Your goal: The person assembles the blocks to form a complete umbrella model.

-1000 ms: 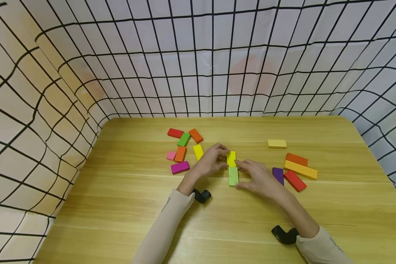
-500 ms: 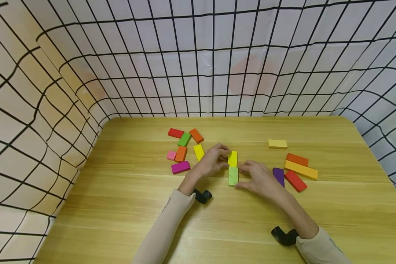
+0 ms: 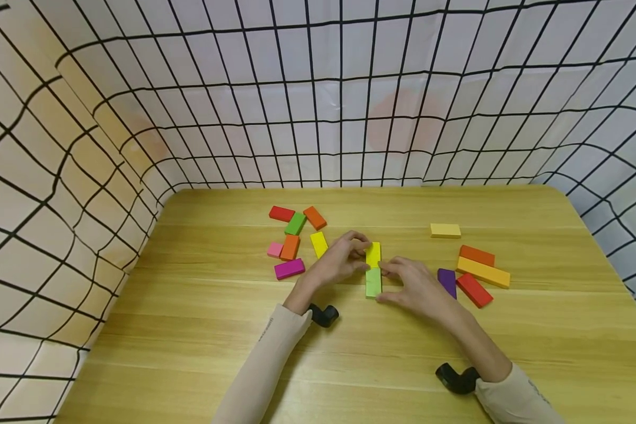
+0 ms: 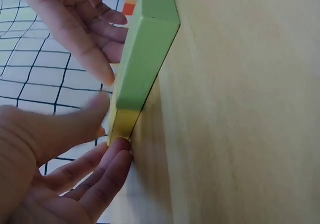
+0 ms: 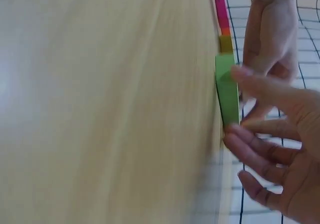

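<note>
A yellow block [image 3: 373, 254] and a light green block [image 3: 373, 283] lie end to end on the table, the green one nearer. My left hand [image 3: 341, 257] is at the left side of the yellow block; in the left wrist view its fingertips [image 4: 121, 148] touch that block's edge, the thumb close by. From the right, my right hand [image 3: 413, 284] borders the pair. Its thumb is by the green block's near end, its index finger by the joint. In the right wrist view, the thumb and fingertips touch the green block [image 5: 228, 96]. Neither hand wraps around a block.
To the left lie several loose blocks, among them a magenta block [image 3: 290, 269] and another yellow block [image 3: 319, 244]. On the right are a purple block [image 3: 447, 282], a red block [image 3: 474, 291] and others. A grid-patterned cloth [image 3: 328, 100] rises behind the table.
The yellow block has slid slightly right, and the green block has shifted slightly left into line with it. My right index finger left the yellow block, then came back to the joint.
</note>
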Tool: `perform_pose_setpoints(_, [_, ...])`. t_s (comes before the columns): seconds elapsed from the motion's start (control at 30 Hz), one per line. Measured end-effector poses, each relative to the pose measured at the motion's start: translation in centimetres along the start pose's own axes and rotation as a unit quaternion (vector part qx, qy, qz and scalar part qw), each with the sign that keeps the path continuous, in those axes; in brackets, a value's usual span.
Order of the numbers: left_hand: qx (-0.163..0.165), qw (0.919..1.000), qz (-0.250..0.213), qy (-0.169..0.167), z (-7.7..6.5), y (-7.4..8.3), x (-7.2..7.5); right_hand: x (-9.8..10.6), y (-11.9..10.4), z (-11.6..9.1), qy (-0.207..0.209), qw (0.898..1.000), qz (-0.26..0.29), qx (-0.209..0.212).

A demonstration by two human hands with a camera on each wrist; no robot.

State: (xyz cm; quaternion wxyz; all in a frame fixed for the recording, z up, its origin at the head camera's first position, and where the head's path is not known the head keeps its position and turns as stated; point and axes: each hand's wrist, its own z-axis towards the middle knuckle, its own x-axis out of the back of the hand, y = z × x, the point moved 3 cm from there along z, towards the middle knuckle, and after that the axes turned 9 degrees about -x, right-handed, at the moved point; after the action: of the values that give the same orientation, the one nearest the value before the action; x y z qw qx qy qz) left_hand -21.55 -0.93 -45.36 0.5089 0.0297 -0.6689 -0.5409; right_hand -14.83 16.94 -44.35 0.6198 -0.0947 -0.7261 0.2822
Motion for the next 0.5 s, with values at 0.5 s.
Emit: perform_pose_setpoints(0.5, [-0.049,0.9909,0.082,-0.095,-2.1,0.7,-0.5,4.4,6.7,-3.5,0.021,0.999,0.016,-0.019])
